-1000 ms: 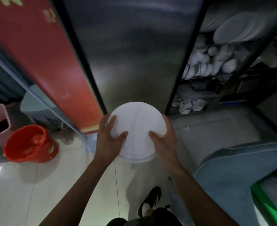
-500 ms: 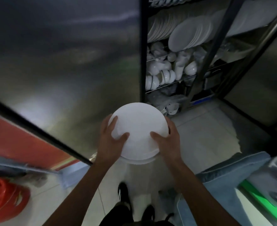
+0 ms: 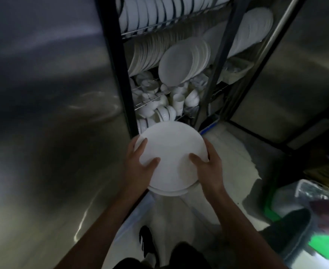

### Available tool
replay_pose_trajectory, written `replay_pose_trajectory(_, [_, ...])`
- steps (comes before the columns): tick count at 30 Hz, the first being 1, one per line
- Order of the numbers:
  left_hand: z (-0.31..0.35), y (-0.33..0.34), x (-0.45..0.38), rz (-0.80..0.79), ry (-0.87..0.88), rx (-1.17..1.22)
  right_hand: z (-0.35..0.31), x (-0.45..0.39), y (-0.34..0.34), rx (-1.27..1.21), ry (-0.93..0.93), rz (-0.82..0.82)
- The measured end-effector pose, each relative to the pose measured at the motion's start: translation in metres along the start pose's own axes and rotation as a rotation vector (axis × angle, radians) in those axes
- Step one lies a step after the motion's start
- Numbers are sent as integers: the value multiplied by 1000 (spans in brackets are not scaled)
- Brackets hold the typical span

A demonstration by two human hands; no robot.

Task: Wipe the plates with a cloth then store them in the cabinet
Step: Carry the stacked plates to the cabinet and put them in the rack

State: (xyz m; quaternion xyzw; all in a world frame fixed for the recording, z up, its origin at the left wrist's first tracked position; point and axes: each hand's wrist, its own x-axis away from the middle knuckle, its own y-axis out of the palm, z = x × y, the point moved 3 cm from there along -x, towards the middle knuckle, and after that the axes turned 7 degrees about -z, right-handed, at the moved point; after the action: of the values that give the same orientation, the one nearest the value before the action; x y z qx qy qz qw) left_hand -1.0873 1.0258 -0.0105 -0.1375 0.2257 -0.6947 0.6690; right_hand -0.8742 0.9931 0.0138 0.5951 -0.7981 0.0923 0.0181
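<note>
Closing on cabinet [image 3: 179,78], now dead ahead; left hand [image 3: 140,167], right hand [image 3: 208,169] grip plates [image 3: 171,154], thumbs on top; racking next.

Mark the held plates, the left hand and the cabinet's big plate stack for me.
held plates [image 3: 171,152]: head view, bare top face.
left hand [image 3: 140,167]: head view, back of the hand.
big plate stack [image 3: 176,66]: head view, front plate's face.

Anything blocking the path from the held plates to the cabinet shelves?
Nothing visible does. The left hand and right hand grip the stack of round white plates before the open dark-framed cabinet; its plate shelf looks crowded.
</note>
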Motion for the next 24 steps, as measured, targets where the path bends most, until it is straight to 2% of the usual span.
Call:
replay_pose_trajectory(7, [23, 32, -83, -63, 138, 1, -18, -59, -26, -18, 8, 111])
replay_pose_trajectory(13, [47, 70, -148, -117, 122, 37, -27, -119, -55, -56, 19, 141])
replay_pose_trajectory(16, [62, 88, -180, -105, 153, 25, -33, -149, -73, -52, 0, 159])
replay_pose_trajectory(24, [74, 113, -229, -59, 82, 76, -45, -214, -93, -44, -64, 117])
